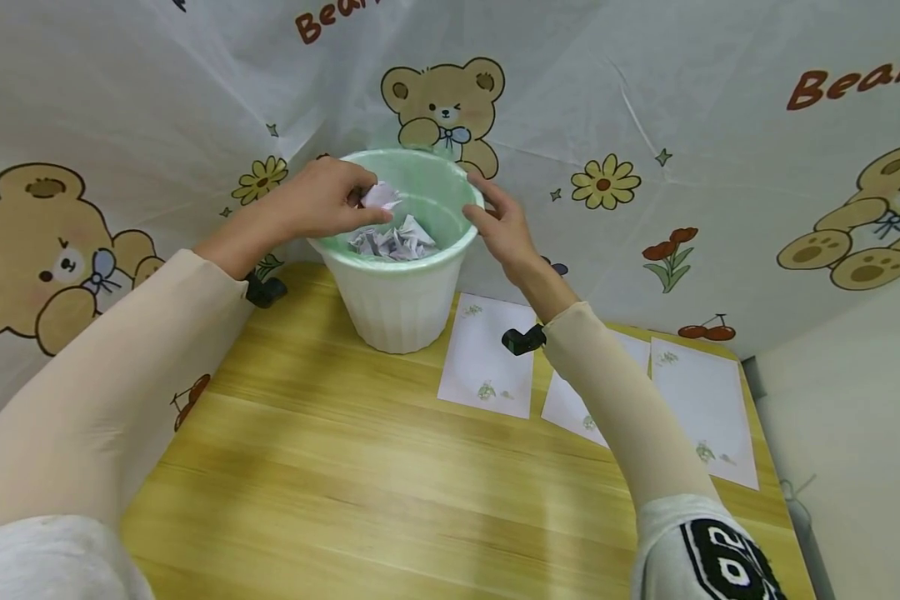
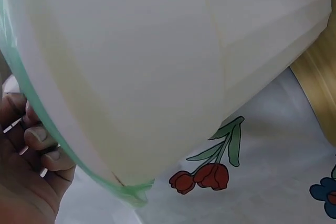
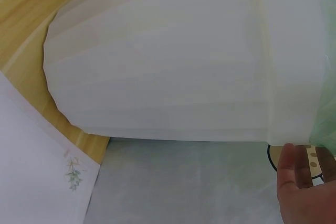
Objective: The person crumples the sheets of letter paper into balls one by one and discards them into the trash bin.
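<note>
Clearly, the left hand [image 1: 328, 198] is the nearer one to the paper ball [image 1: 381, 197], pinching it between thumb and fingers. The ball, showing no plain long axis, sits at 3 o'clock from that hand, over the mouth of the bin [image 1: 397, 304]; crumpled paper [image 1: 396, 242] lies inside at 5 o'clock from the ball. The right hand [image 1: 501, 227] grips the rim at 3 o'clock, thumb over the edge. Flat sheets [image 1: 487, 354] lie towards 4 o'clock from the bin.
</note>
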Motion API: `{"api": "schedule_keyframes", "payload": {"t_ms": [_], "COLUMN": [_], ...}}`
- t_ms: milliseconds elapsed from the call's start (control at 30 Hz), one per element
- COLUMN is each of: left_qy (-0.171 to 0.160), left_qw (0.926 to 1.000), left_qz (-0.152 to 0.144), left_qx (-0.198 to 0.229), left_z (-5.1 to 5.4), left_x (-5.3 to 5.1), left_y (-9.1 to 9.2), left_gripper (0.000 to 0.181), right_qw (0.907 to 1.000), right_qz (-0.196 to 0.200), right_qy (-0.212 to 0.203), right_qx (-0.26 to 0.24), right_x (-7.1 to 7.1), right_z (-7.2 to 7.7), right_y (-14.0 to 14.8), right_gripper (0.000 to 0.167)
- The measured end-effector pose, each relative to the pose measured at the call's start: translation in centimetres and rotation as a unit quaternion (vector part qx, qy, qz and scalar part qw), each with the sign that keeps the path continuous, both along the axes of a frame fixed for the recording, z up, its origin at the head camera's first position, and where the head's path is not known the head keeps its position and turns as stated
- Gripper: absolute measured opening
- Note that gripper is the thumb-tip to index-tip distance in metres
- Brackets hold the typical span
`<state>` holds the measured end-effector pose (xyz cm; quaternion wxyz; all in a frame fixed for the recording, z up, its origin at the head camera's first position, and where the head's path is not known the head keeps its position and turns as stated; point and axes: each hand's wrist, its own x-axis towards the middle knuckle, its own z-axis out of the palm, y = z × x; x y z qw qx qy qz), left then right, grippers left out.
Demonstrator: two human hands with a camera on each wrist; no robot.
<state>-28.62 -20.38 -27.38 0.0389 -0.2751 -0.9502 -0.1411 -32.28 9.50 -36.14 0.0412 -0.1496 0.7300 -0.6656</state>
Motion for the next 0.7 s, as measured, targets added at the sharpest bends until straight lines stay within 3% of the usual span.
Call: {"api": "schedule_keyframes", "payload": {"t_ms": [167, 700], "left_qy": [0.005, 0.031], "left_qw": [0.9999, 0.9985], "left_qz": [0.013, 0.018], "left_qx": [-0.007, 0.041], "left_z": [-0.12, -0.59], "left_x": [0.06, 0.60], "left_y": [-0.16, -0.29], "left_gripper": [0.049, 0.042], "right_qw": [1.0000, 1.0000], "right_qz": [0.002, -0.002], "right_qy": [0.003, -0.003], "right_qx": [-0.005, 0.004], "right_x": [-0.03, 0.12], "right_z": [0.04, 0.02], "right_y": [0.05, 0.13], "right_gripper": [0.060, 0.060]}}
